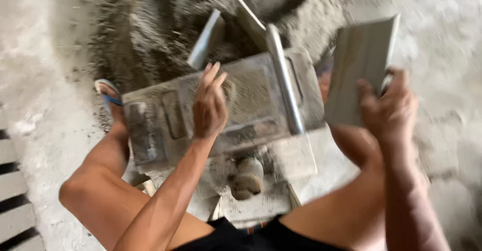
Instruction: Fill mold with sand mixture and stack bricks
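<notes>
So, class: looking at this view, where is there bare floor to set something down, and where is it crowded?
Bare concrete floor lies left of the sand heap and the sandalled foot. More lies at the far right, beyond the flat plate in the right hand. The middle is crowded: the left hand rests on the metal mould between the knees.

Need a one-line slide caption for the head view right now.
Left hand rests on a grey metal mould by a sand pile; right hand holds a flat plate.
</notes>
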